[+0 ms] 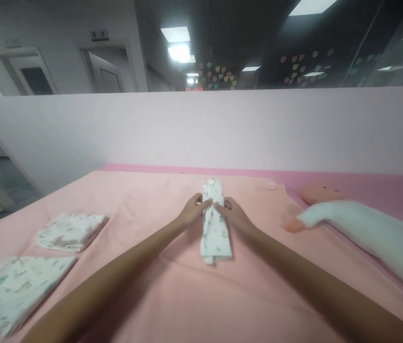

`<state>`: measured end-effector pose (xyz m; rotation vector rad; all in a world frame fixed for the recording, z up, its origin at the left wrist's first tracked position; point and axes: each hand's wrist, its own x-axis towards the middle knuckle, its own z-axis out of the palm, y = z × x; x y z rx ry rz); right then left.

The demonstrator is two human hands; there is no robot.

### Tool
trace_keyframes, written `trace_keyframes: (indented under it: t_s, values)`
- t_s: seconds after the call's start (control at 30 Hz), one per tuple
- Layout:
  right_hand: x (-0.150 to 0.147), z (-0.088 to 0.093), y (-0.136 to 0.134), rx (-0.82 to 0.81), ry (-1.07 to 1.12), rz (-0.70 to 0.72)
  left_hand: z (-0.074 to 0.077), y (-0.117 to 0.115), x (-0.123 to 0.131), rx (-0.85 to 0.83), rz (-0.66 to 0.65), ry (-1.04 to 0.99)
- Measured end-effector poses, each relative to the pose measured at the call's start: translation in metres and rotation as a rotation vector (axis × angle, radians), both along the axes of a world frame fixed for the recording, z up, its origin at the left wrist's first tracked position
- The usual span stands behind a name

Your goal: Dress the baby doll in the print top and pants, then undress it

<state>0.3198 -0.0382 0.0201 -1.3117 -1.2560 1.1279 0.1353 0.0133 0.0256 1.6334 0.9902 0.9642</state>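
A narrow, folded white baby garment (215, 224) with a small print lies lengthwise on the pink cloth (173, 286) in the middle of the table. My left hand (192, 211) pinches its left edge near the far end, fingers closed on the fabric. From the other side my right hand (233, 213) grips the right edge at the same height. Both forearms stretch forward from the near edge.
Two folded printed cloths lie at the left: one (70, 231) farther off, one (15, 288) near the front edge. A baby doll in a white suit (366, 231) lies on its back at the right. A pale partition wall (223, 128) closes off the table's far side.
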Motion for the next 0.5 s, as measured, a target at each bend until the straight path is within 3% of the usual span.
trace_keyframes:
  t_s: [0.1, 0.2, 0.33, 0.5]
  values:
    - [0.001, -0.017, 0.032, 0.038, -0.112, -0.003, -0.018, 0.034, 0.0, 0.086, 0.095, 0.099]
    - [0.003, -0.037, 0.055, 0.099, -0.356, -0.069, -0.034, 0.049, -0.005, 0.155, 0.193, 0.283]
    - [0.008, -0.064, 0.066, 0.305, -0.668, -0.156, -0.045, 0.049, -0.009, 0.285, 0.24, 0.427]
    - [0.01, -0.072, 0.064, 0.412, -0.583, -0.171, -0.045, 0.047, -0.008, 0.258, 0.227, 0.4]
